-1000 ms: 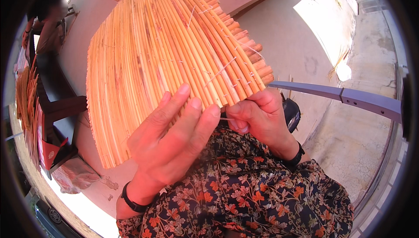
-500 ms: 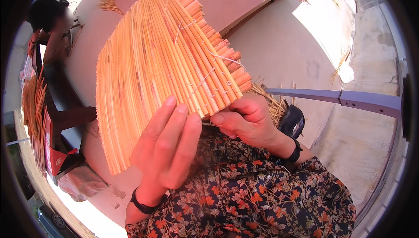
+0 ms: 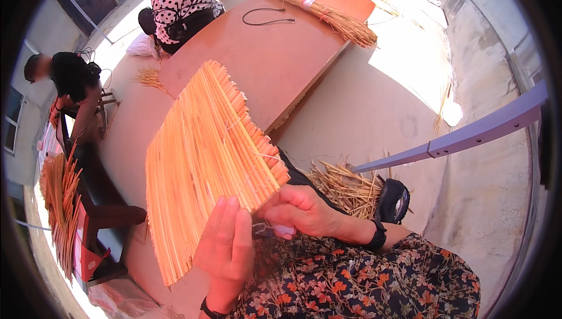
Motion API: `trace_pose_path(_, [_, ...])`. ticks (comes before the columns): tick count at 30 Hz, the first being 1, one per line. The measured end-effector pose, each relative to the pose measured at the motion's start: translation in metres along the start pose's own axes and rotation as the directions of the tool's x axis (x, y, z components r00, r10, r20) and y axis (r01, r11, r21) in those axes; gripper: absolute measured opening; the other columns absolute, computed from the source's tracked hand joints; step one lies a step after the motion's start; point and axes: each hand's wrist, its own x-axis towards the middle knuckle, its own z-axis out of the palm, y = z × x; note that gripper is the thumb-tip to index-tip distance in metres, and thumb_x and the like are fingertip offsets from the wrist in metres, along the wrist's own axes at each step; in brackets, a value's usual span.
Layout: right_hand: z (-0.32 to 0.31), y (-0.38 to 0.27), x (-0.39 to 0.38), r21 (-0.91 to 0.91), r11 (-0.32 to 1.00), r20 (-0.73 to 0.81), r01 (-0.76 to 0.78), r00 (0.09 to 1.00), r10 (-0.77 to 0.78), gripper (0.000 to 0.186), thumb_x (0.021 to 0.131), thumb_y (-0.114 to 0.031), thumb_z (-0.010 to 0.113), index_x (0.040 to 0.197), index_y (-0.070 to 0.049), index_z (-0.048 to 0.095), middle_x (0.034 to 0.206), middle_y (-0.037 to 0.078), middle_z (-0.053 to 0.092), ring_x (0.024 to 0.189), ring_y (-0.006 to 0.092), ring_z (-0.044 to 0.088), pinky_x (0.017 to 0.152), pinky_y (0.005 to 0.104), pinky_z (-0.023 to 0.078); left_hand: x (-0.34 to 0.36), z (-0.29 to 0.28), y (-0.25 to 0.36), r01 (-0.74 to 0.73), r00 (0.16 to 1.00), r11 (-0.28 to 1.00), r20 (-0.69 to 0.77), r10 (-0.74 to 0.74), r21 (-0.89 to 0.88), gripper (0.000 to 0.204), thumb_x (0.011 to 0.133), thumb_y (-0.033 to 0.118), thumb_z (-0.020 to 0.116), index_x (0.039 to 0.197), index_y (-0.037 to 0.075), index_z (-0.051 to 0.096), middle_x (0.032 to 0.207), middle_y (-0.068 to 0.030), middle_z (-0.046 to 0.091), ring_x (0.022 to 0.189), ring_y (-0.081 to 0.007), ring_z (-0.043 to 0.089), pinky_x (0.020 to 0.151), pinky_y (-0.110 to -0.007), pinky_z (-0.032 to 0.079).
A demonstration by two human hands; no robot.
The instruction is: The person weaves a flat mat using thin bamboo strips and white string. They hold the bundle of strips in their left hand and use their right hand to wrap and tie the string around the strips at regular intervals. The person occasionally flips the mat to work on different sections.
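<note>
A stiff mat of straight yellow-orange stalks [image 3: 196, 172], stitched side by side, tilts up in front of my lap. White thread [image 3: 270, 156] shows near its right edge, where thick cut stalk ends stick out. At its lower edge my left hand [image 3: 225, 251] is closed, fingers on the face and thumb hidden behind. My right hand [image 3: 305, 211] is closed in a pinch at the lower right corner. Something small and pale shows below its fingertips, too blurred to name, and the mat hides part of the grip.
A reddish-brown board [image 3: 234, 44] lies ahead, bearing a tied straw bundle [image 3: 319, 11] and a dark cord [image 3: 263, 23]. Loose stalks [image 3: 345, 187] lie by a grey metal bar [image 3: 456, 140] at right. Two people work at far left, near a dark bench [image 3: 114, 216] with stalks.
My view has tilted up, bringing more of the board and a second person in sight. The mat sits lower and looks smaller. Both hands remain at its lower edge.
</note>
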Motion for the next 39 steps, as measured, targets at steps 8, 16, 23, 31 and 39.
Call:
trace_pose_path(8, [-0.019, 0.022, -0.022, -0.563, 0.826, -0.092, 0.018, 0.992, -0.085, 0.013, 0.104, -0.014, 0.058, 0.106, -0.002, 0.062, 0.070, 0.001, 0.058, 0.054, 0.0076, 0.054, 0.052, 0.0254, 0.046, 0.014, -0.018, -0.014, 0.121, 0.961, 0.993, -0.252, -0.115, 0.006, 0.031, 0.094, -0.006, 0.067, 0.124, -0.005, 0.060, 0.117, -0.0229, 0.069, 0.100, -0.0331, 0.073, 0.086, -0.040, 0.062])
trace_pose_path(16, [-0.037, 0.019, -0.019, -0.215, 0.977, -0.364, -0.011, 0.929, -0.070, 0.016, 0.105, -0.014, 0.056, 0.107, 0.001, 0.062, 0.071, 0.000, 0.056, 0.053, 0.0062, 0.050, 0.051, 0.0245, 0.047, 0.017, -0.025, -0.039, 0.299, 0.899, 0.954, -0.329, -0.289, -0.019, 0.037, 0.092, -0.009, 0.068, 0.128, -0.007, 0.061, 0.115, -0.0216, 0.072, 0.096, -0.0293, 0.073, 0.086, -0.035, 0.059])
trace_pose_path(23, [-0.019, 0.001, -0.001, -0.235, 0.971, -0.209, 0.032, 0.974, -0.083, 0.012, 0.105, -0.008, 0.055, 0.110, 0.001, 0.061, 0.077, 0.002, 0.059, 0.056, 0.0060, 0.052, 0.053, 0.0237, 0.048, 0.018, -0.034, -0.035, 0.320, 0.898, 0.947, -0.313, -0.309, -0.016, 0.035, 0.089, -0.010, 0.070, 0.124, -0.008, 0.064, 0.110, -0.0210, 0.073, 0.094, -0.0301, 0.073, 0.084, -0.036, 0.059])
trace_pose_path(31, [-0.015, 0.017, -0.002, -0.159, 0.986, -0.142, -0.041, 0.990, 0.018, 0.012, 0.106, -0.011, 0.055, 0.107, 0.000, 0.059, 0.075, 0.001, 0.057, 0.056, 0.0061, 0.051, 0.054, 0.0238, 0.048, 0.033, -0.060, -0.013, 0.341, 0.868, 0.935, -0.414, -0.272, 0.101, 0.034, 0.089, -0.009, 0.071, 0.122, -0.009, 0.064, 0.107, -0.0213, 0.073, 0.092, -0.0309, 0.073, 0.082, -0.035, 0.059])
trace_pose_path(39, [-0.024, 0.012, -0.017, -0.184, 0.983, -0.226, -0.022, 0.974, -0.021, 0.013, 0.107, -0.014, 0.054, 0.108, -0.002, 0.058, 0.072, 0.001, 0.057, 0.059, 0.0072, 0.056, 0.055, 0.0244, 0.050, 0.042, -0.067, 0.007, 0.193, 0.843, 0.959, -0.464, -0.271, -0.210, 0.035, 0.101, -0.005, 0.058, 0.134, -0.015, 0.054, 0.128, -0.0259, 0.066, 0.111, -0.0310, 0.067, 0.098, -0.041, 0.055])
